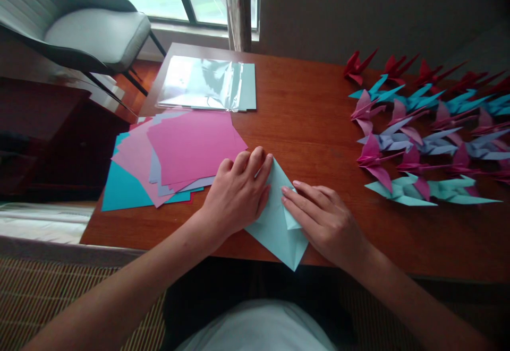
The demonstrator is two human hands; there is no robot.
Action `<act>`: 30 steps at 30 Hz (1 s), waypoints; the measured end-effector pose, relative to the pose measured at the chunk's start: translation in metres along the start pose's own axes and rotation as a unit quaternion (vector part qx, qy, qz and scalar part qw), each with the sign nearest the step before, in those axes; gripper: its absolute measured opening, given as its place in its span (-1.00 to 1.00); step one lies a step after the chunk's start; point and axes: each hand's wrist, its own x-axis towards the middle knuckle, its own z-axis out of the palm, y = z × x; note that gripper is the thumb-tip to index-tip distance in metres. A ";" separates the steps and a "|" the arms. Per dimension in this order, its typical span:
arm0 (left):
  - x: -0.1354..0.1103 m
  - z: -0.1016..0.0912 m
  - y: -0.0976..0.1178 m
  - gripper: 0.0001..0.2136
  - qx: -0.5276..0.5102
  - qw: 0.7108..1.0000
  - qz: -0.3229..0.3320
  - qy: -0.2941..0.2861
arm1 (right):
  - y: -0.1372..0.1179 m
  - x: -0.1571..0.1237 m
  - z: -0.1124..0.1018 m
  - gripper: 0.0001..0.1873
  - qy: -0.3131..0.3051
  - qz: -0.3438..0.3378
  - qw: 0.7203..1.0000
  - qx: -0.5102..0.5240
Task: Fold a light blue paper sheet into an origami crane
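Note:
A sheet of pale mint-green origami paper (273,231), partly folded, lies on the table's front part, one corner pointing towards me. My left hand (237,194) rests on its left side, fingers bent and together at the upper corner, the thumb tucked underneath. Opposite it, my right hand (329,223) has its fingers pressed together on a folded flap along the paper's right edge. Part of the paper is hidden beneath both hands.
Fanned coloured sheets (195,149) lie left of my hands, with a clear-wrapped pack of paper (203,83) behind them. Rows of folded paper cranes (402,186) fill the right side of the wooden table (295,101). A grey chair (95,32) stands by the window.

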 end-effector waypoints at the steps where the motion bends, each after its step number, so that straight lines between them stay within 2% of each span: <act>1: 0.000 0.000 0.000 -0.48 0.000 1.000 0.000 -0.001 | 0.000 0.000 0.000 -0.66 -0.001 0.001 1.000 0.003; 14: 0.000 0.001 0.000 -0.48 -0.007 1.000 -0.001 0.002 | 0.000 0.002 -0.001 -0.61 0.007 0.012 1.000 0.015; 19: -0.004 -0.002 0.002 -0.51 -0.003 1.000 -0.001 0.022 | 0.000 0.001 0.000 -0.60 0.007 0.021 1.000 0.019; 21: -0.009 -0.005 0.004 -0.55 -0.005 0.999 0.013 0.038 | -0.001 0.000 0.001 -0.61 0.004 0.021 1.000 0.019; 24: -0.020 -0.010 0.010 -0.63 -0.033 0.996 0.071 0.048 | -0.001 -0.001 0.002 -0.63 0.004 0.016 1.000 0.020; 27: -0.029 -0.011 0.014 -0.62 -0.054 0.992 0.110 0.032 | -0.001 -0.001 0.003 -0.64 0.011 0.017 1.000 0.022; 30: -0.031 -0.007 0.016 -0.59 -0.068 0.992 0.109 0.006 | -0.001 -0.001 0.004 -0.61 0.014 0.024 0.999 0.028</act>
